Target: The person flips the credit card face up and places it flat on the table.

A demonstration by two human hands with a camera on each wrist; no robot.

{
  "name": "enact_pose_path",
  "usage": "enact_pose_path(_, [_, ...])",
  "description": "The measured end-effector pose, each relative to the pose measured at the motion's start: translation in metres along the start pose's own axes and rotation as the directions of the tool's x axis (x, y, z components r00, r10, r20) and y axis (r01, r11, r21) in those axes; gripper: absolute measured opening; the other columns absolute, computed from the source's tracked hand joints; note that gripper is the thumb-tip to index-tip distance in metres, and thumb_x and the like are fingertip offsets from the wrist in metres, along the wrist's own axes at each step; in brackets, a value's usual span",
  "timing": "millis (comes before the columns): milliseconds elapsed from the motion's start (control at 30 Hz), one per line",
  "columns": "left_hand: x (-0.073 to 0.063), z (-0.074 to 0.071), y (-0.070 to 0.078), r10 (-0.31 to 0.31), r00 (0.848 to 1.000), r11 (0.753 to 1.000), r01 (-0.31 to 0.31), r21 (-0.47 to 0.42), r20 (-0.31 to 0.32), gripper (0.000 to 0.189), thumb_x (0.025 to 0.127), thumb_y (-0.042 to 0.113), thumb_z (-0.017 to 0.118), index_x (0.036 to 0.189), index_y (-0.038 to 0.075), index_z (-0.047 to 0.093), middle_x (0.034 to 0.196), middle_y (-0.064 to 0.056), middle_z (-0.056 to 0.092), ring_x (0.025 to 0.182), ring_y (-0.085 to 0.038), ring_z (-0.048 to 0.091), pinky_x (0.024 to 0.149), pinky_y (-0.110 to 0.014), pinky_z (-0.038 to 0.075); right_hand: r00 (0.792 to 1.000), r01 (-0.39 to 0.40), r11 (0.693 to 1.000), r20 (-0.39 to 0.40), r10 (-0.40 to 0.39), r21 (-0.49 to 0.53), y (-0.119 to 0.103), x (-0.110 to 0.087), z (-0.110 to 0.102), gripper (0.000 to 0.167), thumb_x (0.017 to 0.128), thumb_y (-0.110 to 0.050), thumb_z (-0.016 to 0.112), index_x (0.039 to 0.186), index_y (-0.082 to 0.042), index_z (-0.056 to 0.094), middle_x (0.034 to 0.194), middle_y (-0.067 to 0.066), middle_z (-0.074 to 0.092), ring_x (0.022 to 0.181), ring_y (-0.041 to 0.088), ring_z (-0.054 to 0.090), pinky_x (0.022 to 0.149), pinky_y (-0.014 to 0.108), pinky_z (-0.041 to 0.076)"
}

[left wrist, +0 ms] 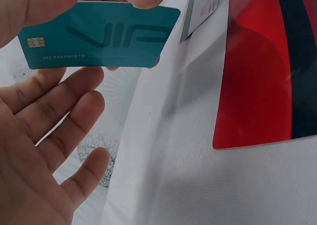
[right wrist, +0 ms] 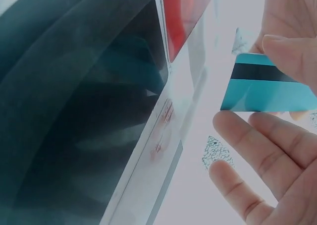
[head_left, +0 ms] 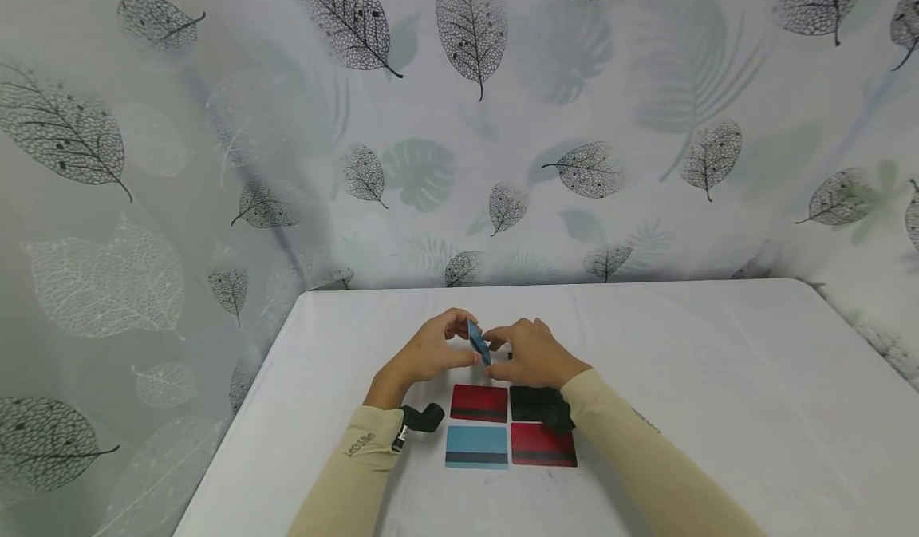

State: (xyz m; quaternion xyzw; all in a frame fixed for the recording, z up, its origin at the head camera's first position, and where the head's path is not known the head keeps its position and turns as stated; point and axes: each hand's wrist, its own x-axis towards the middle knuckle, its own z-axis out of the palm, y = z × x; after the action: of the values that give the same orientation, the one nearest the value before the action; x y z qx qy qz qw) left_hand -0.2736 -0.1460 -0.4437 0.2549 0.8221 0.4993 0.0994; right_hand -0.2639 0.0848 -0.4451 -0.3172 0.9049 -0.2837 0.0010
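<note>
Currently, a blue card point(head_left: 479, 342) is raised off the bench, tilted on its edge between the person's two hands, just beyond a group of flat cards. Its face in the left wrist view bears a gold chip point(left wrist: 36, 42), large dark lettering and a row of small digits; the right wrist view shows the other face, with a dark stripe point(right wrist: 262, 72) along one long edge.

The left grip point(head_left: 428, 350) pinches one side of it, thumb nearer the body and fingers curled on the far side. The right grip point(head_left: 534, 353) holds the opposite side between thumb and fingertips, so both are closed down to about the card's own size, while some of the other fingers spread loosely below it.

Nearer the body, four cards lie in two rows, close together: a red card point(head_left: 479, 403) beside a black card point(head_left: 527, 404), then a light blue card point(head_left: 477, 447) beside another red card point(head_left: 543, 446). The camera on the right wrist point(head_left: 557, 414) partly hides the black one. Under everything spreads the white bench point(head_left: 718, 393), and beige sleeves point(head_left: 349, 461) cover both forearms. Behind rises a pale cloth point(head_left: 632, 66) printed with leaves.
</note>
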Motion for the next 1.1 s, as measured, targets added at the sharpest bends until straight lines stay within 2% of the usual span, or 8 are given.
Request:
enact_pose_path(167, [0.000,0.002,0.000,0.011,1.000,1.000,-0.011,0.002,-0.012,0.056,0.089,0.016,0.078,0.137,-0.001,0.055,0.122,-0.008,0.068,0.120,-0.025,0.063,0.115,-0.060,0.038,1.000,-0.003,1.000,-0.005,0.003,0.005,-0.001,0.000,0.000,0.049,0.085,-0.028,0.082,0.128,-0.005,0.073,0.106,0.003,0.080,0.106,0.030,0.068,0.103,0.070,0.039])
enact_pose_path(367, [0.001,0.005,0.000,0.034,0.999,0.999,-0.034,0.013,-0.021,0.052,0.090,0.018,0.078,0.136,0.008,0.056,0.125,-0.009,0.065,0.122,-0.025,0.062,0.114,-0.055,0.041,1.000,-0.003,1.000,-0.002,0.003,-0.001,-0.002,-0.001,-0.001,0.049,0.087,-0.029,0.080,0.129,-0.005,0.073,0.108,0.003,0.079,0.107,0.029,0.068,0.105,0.073,0.037])
enact_pose_path(467, [0.001,0.006,0.000,0.037,0.999,0.999,-0.037,0.035,-0.022,0.051,0.092,0.020,0.077,0.137,0.009,0.056,0.125,-0.009,0.064,0.123,-0.026,0.061,0.114,-0.054,0.042,1.000,0.005,1.000,-0.014,-0.005,-0.001,-0.003,-0.001,-0.002,0.048,0.088,-0.028,0.079,0.129,-0.004,0.072,0.106,0.003,0.079,0.106,0.031,0.068,0.103,0.070,0.039])
enact_pose_path(567, [0.000,0.008,0.001,0.013,1.000,0.998,-0.012,0.063,-0.026,0.055,0.092,0.021,0.076,0.140,0.006,0.055,0.127,-0.008,0.064,0.125,-0.027,0.061,0.113,-0.056,0.043,0.999,0.005,1.000,-0.044,-0.006,-0.010,-0.003,-0.001,-0.002,0.048,0.089,-0.027,0.077,0.130,-0.004,0.071,0.106,0.003,0.079,0.104,0.032,0.068,0.100,0.066,0.041])
enact_pose_path(733, [0.000,0.009,0.003,-0.040,0.999,0.991,0.044,0.123,-0.035,0.060,0.092,0.027,0.076,0.144,0.007,0.055,0.132,-0.007,0.065,0.128,-0.026,0.060,0.107,-0.054,0.049,0.996,-0.017,1.000,-0.091,0.015,-0.020,-0.001,-0.002,-0.003,0.052,0.089,-0.024,0.073,0.137,-0.006,0.064,0.112,0.007,0.077,0.106,0.034,0.066,0.100,0.063,0.043])
enact_pose_path(933, [0.001,0.010,0.001,-0.038,0.998,0.983,0.045,0.180,-0.039,0.061,0.092,0.032,0.075,0.145,0.009,0.056,0.133,-0.007,0.065,0.127,-0.025,0.060,0.106,-0.052,0.050,0.992,-0.008,1.000,-0.129,0.007,-0.001,-0.001,-0.002,-0.006,0.062,0.088,-0.024,0.069,0.146,-0.007,0.057,0.124,0.009,0.071,0.112,0.029,0.064,0.106,0.061,0.043])
enact_pose_path(1100, [0.001,0.011,0.000,-0.035,0.999,0.976,0.039,0.216,-0.021,0.059,0.091,0.030,0.074,0.143,0.009,0.059,0.131,-0.007,0.064,0.125,-0.024,0.061,0.103,-0.049,0.052,0.990,0.012,1.000,-0.140,-0.013,-0.004,-0.001,-0.001,-0.007,0.062,0.087,-0.026,0.069,0.145,-0.007,0.059,0.130,0.010,0.069,0.116,0.028,0.064,0.109,0.061,0.041])
